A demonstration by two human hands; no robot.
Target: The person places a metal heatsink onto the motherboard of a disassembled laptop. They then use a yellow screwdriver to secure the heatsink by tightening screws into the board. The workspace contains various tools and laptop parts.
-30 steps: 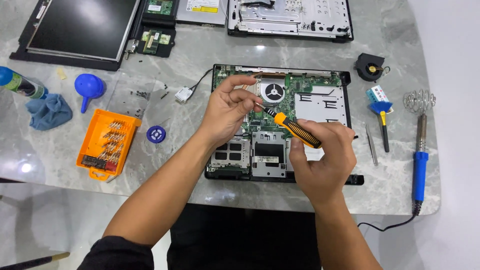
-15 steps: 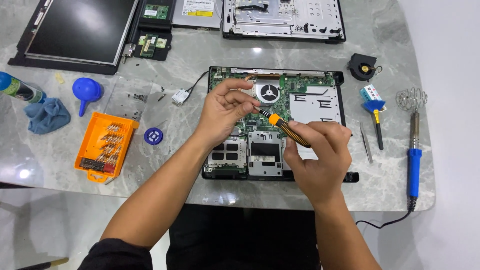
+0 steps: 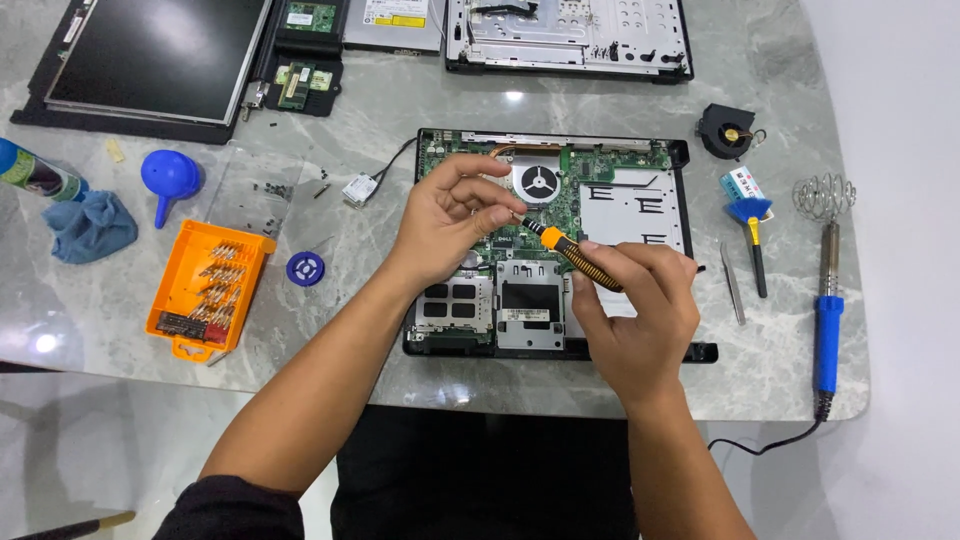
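An opened laptop base (image 3: 660,150) lies on the grey marble table (image 3: 400,110), its green motherboard (image 3: 600,165) and round fan (image 3: 538,182) exposed. My right hand (image 3: 635,310) grips an orange and black screwdriver (image 3: 580,260), its tip pointing up-left onto the board just below the fan. My left hand (image 3: 450,215) hovers over the board's left half, thumb and fingertips pinched together at the screwdriver's tip. Whether a screw sits between those fingers is hidden.
An orange bit case (image 3: 208,288) and a blue round cap (image 3: 305,268) lie left of the laptop. A blue dust blower (image 3: 168,178), cloth (image 3: 88,225), screen panel (image 3: 150,60) and laptop cover (image 3: 570,35) sit further off. A loose fan (image 3: 727,130), brush (image 3: 752,230), tweezers (image 3: 733,285) and soldering iron (image 3: 825,320) lie right.
The view has shifted slightly. My hands stay over the board; the screwdriver has lowered a little and my left fingers have closed in on its tip.
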